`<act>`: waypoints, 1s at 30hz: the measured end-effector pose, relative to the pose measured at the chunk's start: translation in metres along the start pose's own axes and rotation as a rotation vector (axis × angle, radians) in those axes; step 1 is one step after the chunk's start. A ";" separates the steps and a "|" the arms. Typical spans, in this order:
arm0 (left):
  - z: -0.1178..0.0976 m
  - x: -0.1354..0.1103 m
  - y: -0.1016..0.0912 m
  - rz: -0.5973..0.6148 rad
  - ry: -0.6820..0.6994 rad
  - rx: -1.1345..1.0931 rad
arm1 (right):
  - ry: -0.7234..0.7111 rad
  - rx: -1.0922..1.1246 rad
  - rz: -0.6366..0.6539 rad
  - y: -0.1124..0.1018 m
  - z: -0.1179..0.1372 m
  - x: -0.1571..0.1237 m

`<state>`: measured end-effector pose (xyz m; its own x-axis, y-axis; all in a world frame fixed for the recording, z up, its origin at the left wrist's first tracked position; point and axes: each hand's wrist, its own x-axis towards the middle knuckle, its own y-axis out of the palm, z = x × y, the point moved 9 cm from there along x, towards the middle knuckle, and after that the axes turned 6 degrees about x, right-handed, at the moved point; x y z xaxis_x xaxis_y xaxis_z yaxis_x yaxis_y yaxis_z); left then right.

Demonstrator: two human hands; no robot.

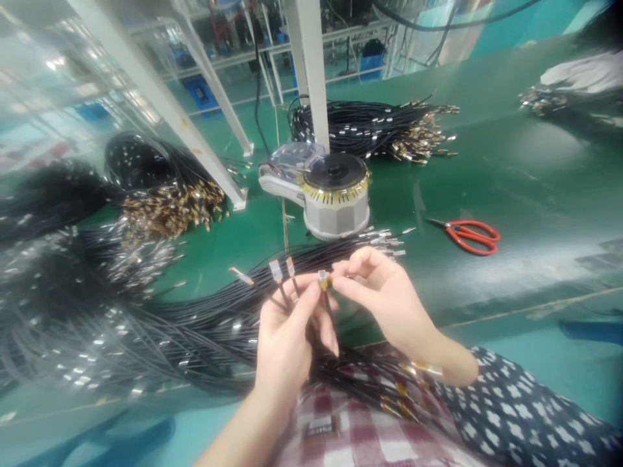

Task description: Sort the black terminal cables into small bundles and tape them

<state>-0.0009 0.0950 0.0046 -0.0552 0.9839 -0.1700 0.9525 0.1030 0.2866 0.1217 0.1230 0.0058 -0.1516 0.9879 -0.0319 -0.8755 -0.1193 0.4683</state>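
Note:
Several black cables with small metal-and-white connector ends are gripped in my left hand, their tips fanned out above the fingers. Between its thumb and forefinger sits one connector with a bit of yellow tape on it. My right hand pinches at the side of that connector, thumb and forefinger closed on the yellow tape. A long bundle of black cables lies under and behind my hands. More cables with yellow-taped ends rest on my lap.
A round tape dispenser with yellow tape pieces stands ahead. Red-handled scissors lie to the right on the green table. Cable bundles sit at the back and left. White posts rise from the table.

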 end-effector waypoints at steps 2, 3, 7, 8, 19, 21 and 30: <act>0.000 0.000 0.000 0.009 -0.015 -0.011 | -0.005 0.006 0.006 -0.002 0.002 0.000; 0.001 -0.001 0.001 0.016 -0.021 -0.015 | -0.010 0.006 0.008 -0.003 0.002 -0.001; 0.000 -0.002 0.000 0.037 -0.024 -0.045 | -0.019 0.002 0.011 -0.003 0.002 -0.001; 0.000 -0.003 0.000 0.041 -0.025 -0.049 | -0.018 0.003 0.010 -0.002 0.002 -0.001; 0.008 -0.001 -0.005 0.013 -0.115 -0.033 | -0.014 0.045 -0.019 0.000 0.003 0.000; 0.007 -0.001 -0.006 0.013 -0.105 -0.036 | -0.015 0.058 -0.051 -0.001 0.002 0.001; 0.007 -0.002 -0.001 0.064 -0.097 -0.021 | 0.102 0.209 0.013 0.011 -0.011 0.004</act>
<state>-0.0001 0.0917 -0.0017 0.0359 0.9698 -0.2412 0.9465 0.0444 0.3196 0.1067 0.1245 0.0009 -0.2170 0.9701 -0.1088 -0.7605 -0.0982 0.6418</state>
